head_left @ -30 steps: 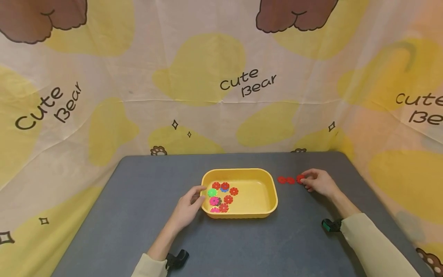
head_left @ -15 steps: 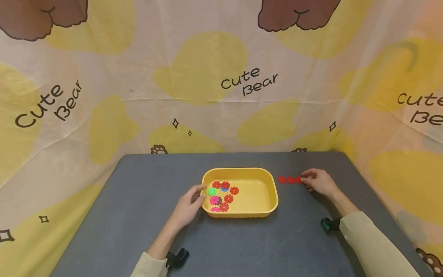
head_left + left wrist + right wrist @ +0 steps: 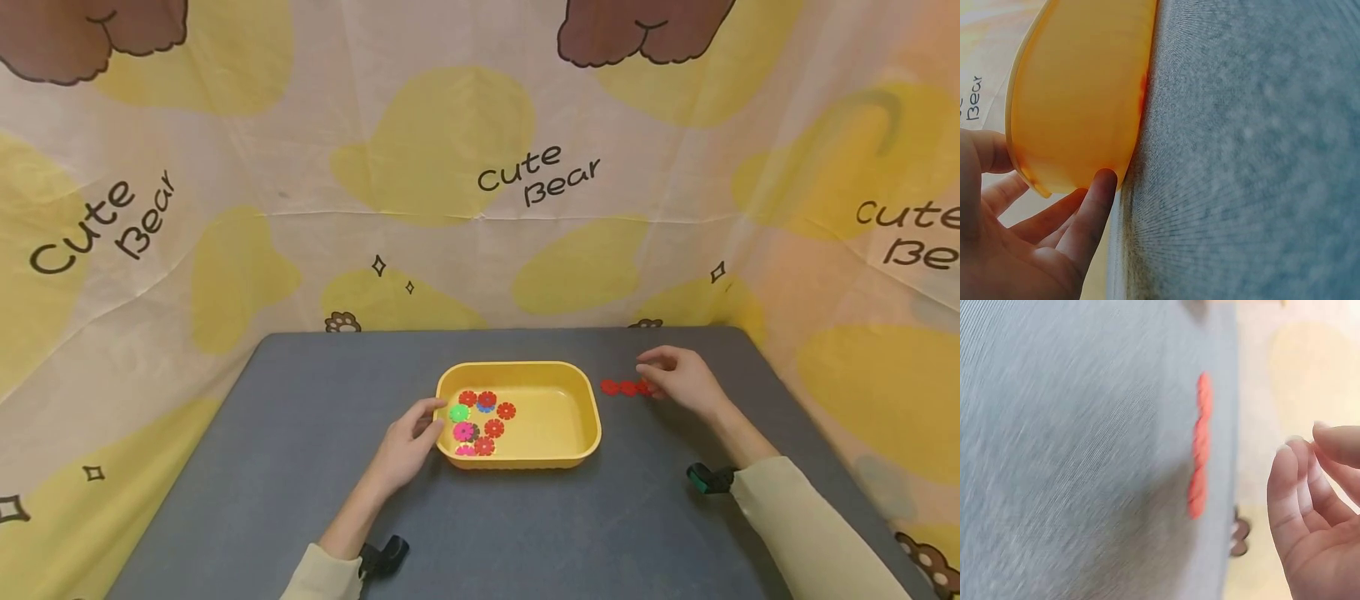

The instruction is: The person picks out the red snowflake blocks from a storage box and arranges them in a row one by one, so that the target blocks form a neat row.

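Note:
Fingers of my left hand rest against the left end of a yellow plastic tray. In the left wrist view its thumb touches the tray's outer wall, and other fingers are partly hidden behind the end. On the table right of the tray, three red snowflake discs lie in a row, edge to edge. Just above the row's right end, my right hand has loosely bent fingers. The right wrist view shows nothing between them and a gap from the red row.
Several snowflake discs lie in the tray's left half: red ones, a green one, pink ones and a blue one partly covered. Grey tabletop surrounds the tray. A printed cloth hangs behind the table.
My right hand set the third red disc against the other two, let go and rose slightly up and left. My left hand stays at the tray.

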The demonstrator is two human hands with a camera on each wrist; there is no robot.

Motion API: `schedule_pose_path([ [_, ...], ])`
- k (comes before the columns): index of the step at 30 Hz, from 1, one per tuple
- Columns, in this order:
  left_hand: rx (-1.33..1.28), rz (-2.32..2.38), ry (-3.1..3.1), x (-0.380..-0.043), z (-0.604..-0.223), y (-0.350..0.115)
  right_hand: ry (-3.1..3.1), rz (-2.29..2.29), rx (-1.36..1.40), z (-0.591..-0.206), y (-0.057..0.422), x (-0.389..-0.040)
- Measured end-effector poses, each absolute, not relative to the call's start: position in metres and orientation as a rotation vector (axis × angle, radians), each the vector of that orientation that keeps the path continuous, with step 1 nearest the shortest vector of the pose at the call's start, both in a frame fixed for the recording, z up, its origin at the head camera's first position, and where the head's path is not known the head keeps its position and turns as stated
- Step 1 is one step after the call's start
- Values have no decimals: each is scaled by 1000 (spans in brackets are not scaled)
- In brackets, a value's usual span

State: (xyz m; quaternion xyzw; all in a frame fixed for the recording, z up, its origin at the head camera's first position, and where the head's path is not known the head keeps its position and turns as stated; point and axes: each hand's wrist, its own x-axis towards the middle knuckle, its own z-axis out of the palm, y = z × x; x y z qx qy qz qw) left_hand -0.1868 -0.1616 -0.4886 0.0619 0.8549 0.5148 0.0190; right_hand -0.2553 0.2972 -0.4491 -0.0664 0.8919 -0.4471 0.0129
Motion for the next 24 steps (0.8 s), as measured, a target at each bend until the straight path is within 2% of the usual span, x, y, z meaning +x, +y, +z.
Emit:
schedule_pose_path([
  [12,207,1593,2663,-187,-489,-161,2745,-1494,-301,-418,251,-241],
  [24,186,1588,2659,-186,-490,-161,2640,-1586,-391,-416,210,-235],
])
